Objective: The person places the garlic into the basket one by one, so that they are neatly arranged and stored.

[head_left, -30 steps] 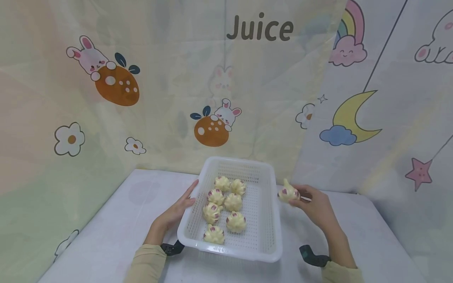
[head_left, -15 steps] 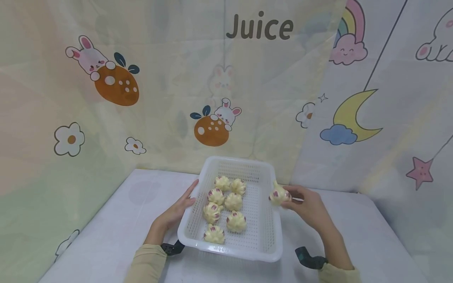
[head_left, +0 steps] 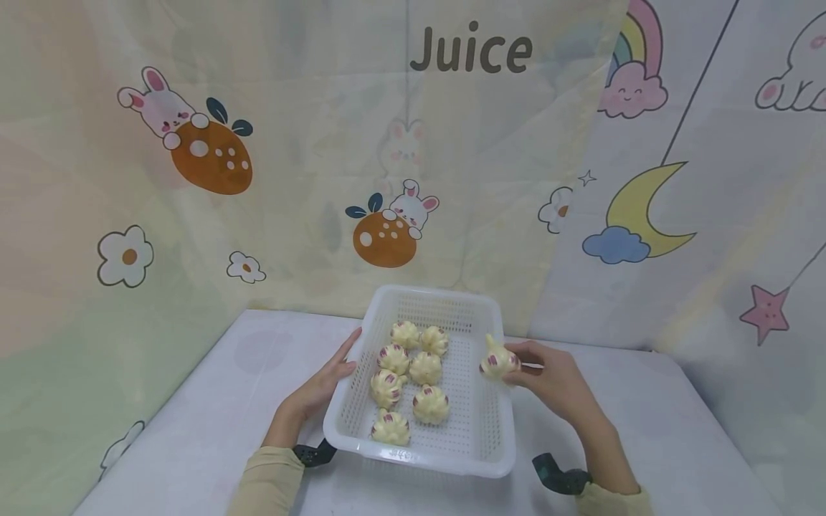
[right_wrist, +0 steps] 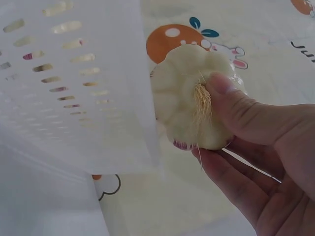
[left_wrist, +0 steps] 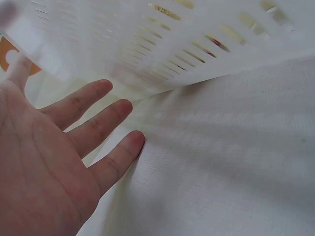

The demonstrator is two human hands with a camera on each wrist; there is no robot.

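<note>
A white perforated plastic basket point(head_left: 467, 408) stands on the table, with several garlic bulbs point(head_left: 426, 368) in its left and middle part. They are pale with purple streaks. My left hand point(head_left: 317, 387) rests against the basket's left rim; the left wrist view shows its fingers point(left_wrist: 101, 129) spread and mostly straight beside the wall. In my right hand point(head_left: 558, 380) another garlic bulb point(head_left: 500, 364) is pinched between thumb and fingers, above the basket's right rim. Its stem points up, and its dry roots point(right_wrist: 202, 101) face the right wrist camera near the thumb.
The basket stands on a white-covered table point(head_left: 213, 423). Behind it hangs a printed curtain point(head_left: 290, 179) with rabbits, flowers and a moon. A black wrist device point(head_left: 560, 474) is on the right forearm, and another point(head_left: 315, 453) on the left.
My right hand has carried the garlic bulb leftward, from outside the basket's right side to over its right rim. My left hand and the bulbs inside have stayed in place.
</note>
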